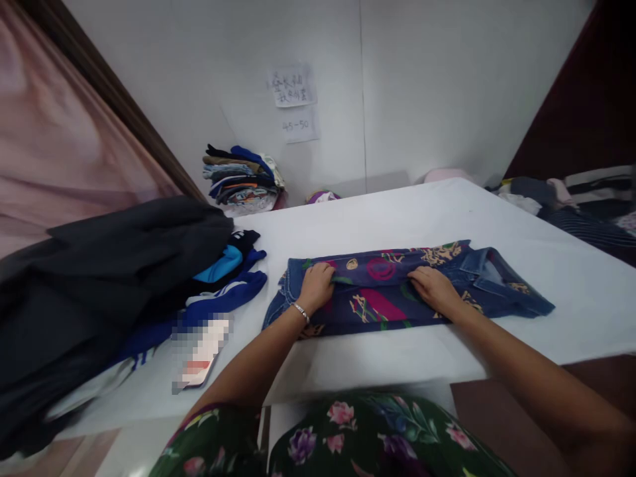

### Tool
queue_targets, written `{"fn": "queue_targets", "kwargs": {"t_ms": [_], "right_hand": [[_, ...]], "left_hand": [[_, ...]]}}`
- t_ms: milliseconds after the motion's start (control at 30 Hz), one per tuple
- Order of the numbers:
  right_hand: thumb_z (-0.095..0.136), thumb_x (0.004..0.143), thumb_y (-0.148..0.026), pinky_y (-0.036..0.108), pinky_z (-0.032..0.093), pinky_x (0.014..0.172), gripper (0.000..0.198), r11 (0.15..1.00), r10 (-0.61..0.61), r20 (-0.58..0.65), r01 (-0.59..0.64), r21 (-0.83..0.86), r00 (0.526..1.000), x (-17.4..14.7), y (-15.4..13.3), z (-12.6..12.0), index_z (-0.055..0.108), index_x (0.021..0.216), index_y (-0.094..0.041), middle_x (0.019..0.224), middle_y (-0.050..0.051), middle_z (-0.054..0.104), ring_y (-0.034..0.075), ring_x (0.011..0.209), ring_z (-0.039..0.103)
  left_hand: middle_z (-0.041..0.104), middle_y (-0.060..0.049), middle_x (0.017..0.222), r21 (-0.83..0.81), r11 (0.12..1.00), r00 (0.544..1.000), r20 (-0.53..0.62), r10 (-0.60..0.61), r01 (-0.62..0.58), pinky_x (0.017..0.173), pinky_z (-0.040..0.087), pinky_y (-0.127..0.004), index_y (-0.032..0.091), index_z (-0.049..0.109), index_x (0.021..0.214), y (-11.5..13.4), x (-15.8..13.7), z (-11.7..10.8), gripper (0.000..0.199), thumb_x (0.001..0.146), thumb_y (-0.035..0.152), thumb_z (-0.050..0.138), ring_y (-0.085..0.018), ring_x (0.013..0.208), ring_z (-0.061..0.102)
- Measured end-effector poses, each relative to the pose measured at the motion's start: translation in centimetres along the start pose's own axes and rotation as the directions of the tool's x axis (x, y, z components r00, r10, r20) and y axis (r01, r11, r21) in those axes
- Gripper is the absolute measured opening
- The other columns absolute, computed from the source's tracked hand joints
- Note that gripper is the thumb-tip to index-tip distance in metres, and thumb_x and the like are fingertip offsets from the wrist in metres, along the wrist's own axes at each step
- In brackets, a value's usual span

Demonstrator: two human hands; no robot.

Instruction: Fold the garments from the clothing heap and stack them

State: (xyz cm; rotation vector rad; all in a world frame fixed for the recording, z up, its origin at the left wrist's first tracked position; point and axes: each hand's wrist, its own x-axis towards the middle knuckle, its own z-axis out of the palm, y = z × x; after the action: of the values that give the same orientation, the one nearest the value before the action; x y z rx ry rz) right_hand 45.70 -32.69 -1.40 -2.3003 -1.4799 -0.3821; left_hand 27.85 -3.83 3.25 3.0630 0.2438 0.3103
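A patterned denim jacket (377, 308) lies folded lengthwise on the white table, with its collar toward the right. Blue denim shows at both ends, and pink, tan and green figures cover the middle. My left hand (318, 285) grips the folded layer near the left end, fingers curled over the cloth. Farther right, my right hand (434, 289) pinches the same folded edge close to the collar side. Both sets of fingertips are partly hidden against the fabric.
Dark and blue clothes (124, 258) are heaped on the left, beside a phone (203, 354). A stack of folded clothes (243, 175) stands at the back of the white table (348, 225). More garments (581, 205) lie off the right edge. Two paper notes (294, 86) hang on the wall.
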Motion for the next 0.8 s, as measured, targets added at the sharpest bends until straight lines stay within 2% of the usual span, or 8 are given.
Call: {"fn": "queue_targets", "kwargs": {"t_ms": [133,300,367,467,533,667,800], "right_hand": [[0.033,0.094,-0.024,0.036,0.047,0.075,0.034,0.999,-0.018,-0.028,0.019,0.038,0.999,-0.4,0.3,0.3,0.065,0.105,-0.020,0.093,0.011,0.065,0.024,0.086,0.058],[0.032,0.094,-0.027,0.036,0.049,0.071,0.038,0.998,-0.049,0.007,0.049,0.030,0.999,-0.6,0.4,0.4,0.067,0.107,-0.021,0.093,0.012,0.064,0.024,0.085,0.058],[0.033,0.093,-0.025,0.035,0.049,0.068,0.039,0.998,-0.068,0.025,0.068,0.016,0.997,-0.6,0.5,0.4,0.069,0.105,-0.023,0.090,0.012,0.064,0.024,0.082,0.058],[0.034,0.093,-0.025,0.032,0.048,0.064,0.038,0.996,-0.084,0.046,0.085,-0.012,0.995,-0.6,0.7,0.4,0.070,0.104,-0.025,0.085,0.010,0.063,0.021,0.077,0.057],[0.033,0.093,-0.027,0.031,0.047,0.063,0.039,0.995,-0.094,0.055,0.095,-0.025,0.994,-0.6,0.8,0.5,0.071,0.104,-0.023,0.082,0.009,0.062,0.020,0.076,0.057],[0.033,0.094,-0.027,0.031,0.048,0.063,0.040,0.992,-0.125,0.065,0.126,-0.010,0.990,-0.7,1.1,0.5,0.071,0.103,-0.018,0.084,0.010,0.062,0.020,0.077,0.058],[0.041,0.089,-0.029,0.032,0.051,0.068,0.032,0.990,-0.128,0.085,0.122,0.070,0.988,-0.5,1.3,-0.6,0.071,0.100,-0.021,0.089,0.008,0.064,0.020,0.081,0.060]], "left_hand": [[0.059,-0.010,0.113,0.050,0.993,0.993,-0.062,-0.102,0.105,0.089,0.038,-0.040,0.018,0.061,0.100,-1.6,-0.5,-0.7,0.030,0.074,0.005,0.053,-0.026,0.108,0.049],[0.060,-0.009,0.116,0.063,0.997,0.983,-0.183,-0.019,0.031,0.096,0.033,-0.042,0.021,0.060,0.101,-2.9,-0.6,-1.4,0.022,0.084,0.012,0.049,-0.025,0.113,0.046],[0.061,-0.008,0.114,0.052,0.999,0.992,-0.123,-0.003,0.009,0.099,0.031,-0.043,0.021,0.061,0.099,-3.3,-1.0,-0.9,0.023,0.085,0.011,0.046,-0.024,0.114,0.047],[0.066,-0.005,0.108,0.012,0.999,0.999,-0.004,-0.051,0.051,0.098,0.034,-0.042,0.021,0.063,0.096,-3.6,-1.6,0.2,0.027,0.083,0.006,0.045,-0.022,0.108,0.053],[0.067,-0.004,0.110,-0.015,0.995,0.995,0.012,-0.100,0.100,0.098,0.035,-0.042,0.021,0.065,0.097,-3.7,-2.0,0.8,0.030,0.081,0.006,0.045,-0.021,0.108,0.054],[0.062,-0.003,0.124,-0.093,0.982,0.986,0.037,-0.163,0.166,0.105,0.033,-0.042,0.022,0.067,0.105,-3.6,-2.6,0.8,0.034,0.077,0.010,0.050,-0.023,0.120,0.050],[0.058,-0.001,0.132,-0.283,0.934,0.975,0.053,-0.213,0.220,0.107,0.035,-0.031,0.022,0.063,0.118,-4.6,-3.5,-0.1,0.044,0.075,0.018,0.058,-0.021,0.124,0.048]]}}
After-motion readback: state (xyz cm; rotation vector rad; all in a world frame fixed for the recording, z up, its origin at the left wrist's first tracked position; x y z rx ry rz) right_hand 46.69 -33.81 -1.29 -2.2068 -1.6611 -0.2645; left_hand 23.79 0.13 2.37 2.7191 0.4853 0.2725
